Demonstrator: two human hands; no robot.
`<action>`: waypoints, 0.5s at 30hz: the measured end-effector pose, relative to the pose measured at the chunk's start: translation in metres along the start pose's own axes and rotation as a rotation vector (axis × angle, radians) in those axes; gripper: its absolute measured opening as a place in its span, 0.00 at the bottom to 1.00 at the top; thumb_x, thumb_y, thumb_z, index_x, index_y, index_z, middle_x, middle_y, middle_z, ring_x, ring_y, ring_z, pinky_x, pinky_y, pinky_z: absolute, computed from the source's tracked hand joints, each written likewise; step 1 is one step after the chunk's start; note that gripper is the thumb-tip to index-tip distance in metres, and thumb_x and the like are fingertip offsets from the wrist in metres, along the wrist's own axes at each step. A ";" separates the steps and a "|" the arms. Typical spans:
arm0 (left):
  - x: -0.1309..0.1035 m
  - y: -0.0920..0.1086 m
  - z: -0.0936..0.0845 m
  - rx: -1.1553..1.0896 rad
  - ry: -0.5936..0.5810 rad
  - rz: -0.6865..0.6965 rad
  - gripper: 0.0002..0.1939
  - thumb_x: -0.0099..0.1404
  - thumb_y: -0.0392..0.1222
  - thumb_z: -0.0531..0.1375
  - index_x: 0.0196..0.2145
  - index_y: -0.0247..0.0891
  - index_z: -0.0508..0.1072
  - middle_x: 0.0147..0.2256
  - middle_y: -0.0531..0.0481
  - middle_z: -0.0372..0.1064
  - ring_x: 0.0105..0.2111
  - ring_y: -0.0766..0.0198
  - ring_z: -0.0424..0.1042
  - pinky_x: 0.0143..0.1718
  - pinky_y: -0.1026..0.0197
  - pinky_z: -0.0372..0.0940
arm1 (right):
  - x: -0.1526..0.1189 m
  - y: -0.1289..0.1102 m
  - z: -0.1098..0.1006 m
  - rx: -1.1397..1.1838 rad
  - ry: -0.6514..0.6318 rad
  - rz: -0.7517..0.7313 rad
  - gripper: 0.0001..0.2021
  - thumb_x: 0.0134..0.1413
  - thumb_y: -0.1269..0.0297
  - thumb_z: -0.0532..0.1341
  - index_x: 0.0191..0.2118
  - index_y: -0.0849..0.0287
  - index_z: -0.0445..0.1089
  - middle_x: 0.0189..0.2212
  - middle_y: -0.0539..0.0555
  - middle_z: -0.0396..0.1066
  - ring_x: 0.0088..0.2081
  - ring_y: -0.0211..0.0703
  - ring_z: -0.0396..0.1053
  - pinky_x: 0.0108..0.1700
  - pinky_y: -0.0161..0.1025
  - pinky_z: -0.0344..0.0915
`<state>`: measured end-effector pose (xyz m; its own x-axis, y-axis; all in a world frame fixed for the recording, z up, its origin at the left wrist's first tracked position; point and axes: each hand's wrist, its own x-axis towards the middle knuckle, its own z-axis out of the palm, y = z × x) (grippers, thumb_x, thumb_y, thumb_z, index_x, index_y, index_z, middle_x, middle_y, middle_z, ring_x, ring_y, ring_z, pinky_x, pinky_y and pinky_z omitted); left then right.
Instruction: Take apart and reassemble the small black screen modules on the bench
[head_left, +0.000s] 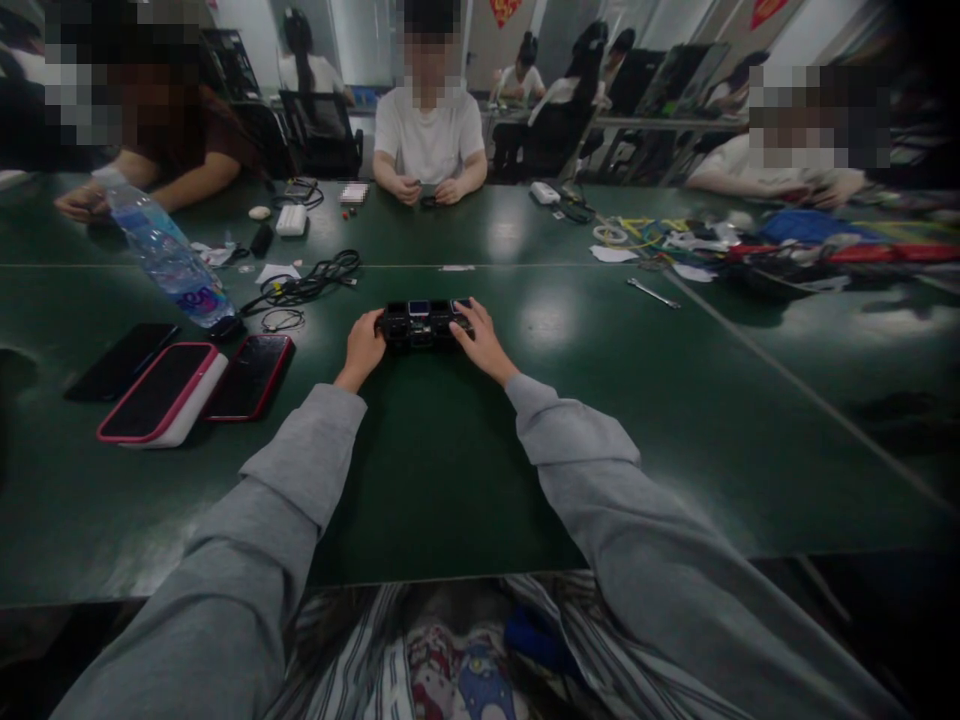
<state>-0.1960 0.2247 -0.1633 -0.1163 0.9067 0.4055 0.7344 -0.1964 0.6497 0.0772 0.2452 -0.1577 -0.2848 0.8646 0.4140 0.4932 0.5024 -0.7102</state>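
Device was clamped between left hand and right hand; bottle, cables and red phone lay left of device, wrench to its right.

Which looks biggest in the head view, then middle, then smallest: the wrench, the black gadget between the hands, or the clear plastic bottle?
1. Clear plastic bottle
2. Black gadget
3. Wrench, thin and small
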 end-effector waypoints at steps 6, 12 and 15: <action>-0.002 0.005 -0.003 0.066 -0.023 0.005 0.23 0.66 0.28 0.52 0.57 0.34 0.68 0.55 0.40 0.70 0.56 0.54 0.68 0.60 0.49 0.63 | -0.002 -0.007 0.002 -0.027 -0.007 -0.031 0.31 0.67 0.40 0.45 0.65 0.53 0.60 0.67 0.59 0.54 0.69 0.52 0.48 0.69 0.56 0.48; -0.002 0.006 -0.002 0.095 -0.023 0.015 0.23 0.65 0.28 0.52 0.57 0.33 0.68 0.55 0.39 0.69 0.56 0.52 0.68 0.60 0.48 0.63 | -0.003 -0.014 -0.001 -0.089 0.091 -0.023 0.22 0.65 0.63 0.50 0.62 0.54 0.65 0.57 0.58 0.67 0.57 0.49 0.66 0.62 0.53 0.61; -0.001 0.005 0.000 0.105 -0.013 0.018 0.22 0.65 0.28 0.53 0.56 0.34 0.68 0.55 0.38 0.69 0.56 0.51 0.68 0.59 0.47 0.63 | -0.003 -0.014 -0.001 -0.127 0.154 0.000 0.21 0.63 0.67 0.51 0.59 0.54 0.68 0.54 0.58 0.68 0.55 0.49 0.68 0.60 0.52 0.64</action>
<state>-0.1924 0.2229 -0.1601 -0.0941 0.9082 0.4078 0.8026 -0.1731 0.5708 0.0718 0.2357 -0.1485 -0.1603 0.8492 0.5031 0.5961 0.4896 -0.6364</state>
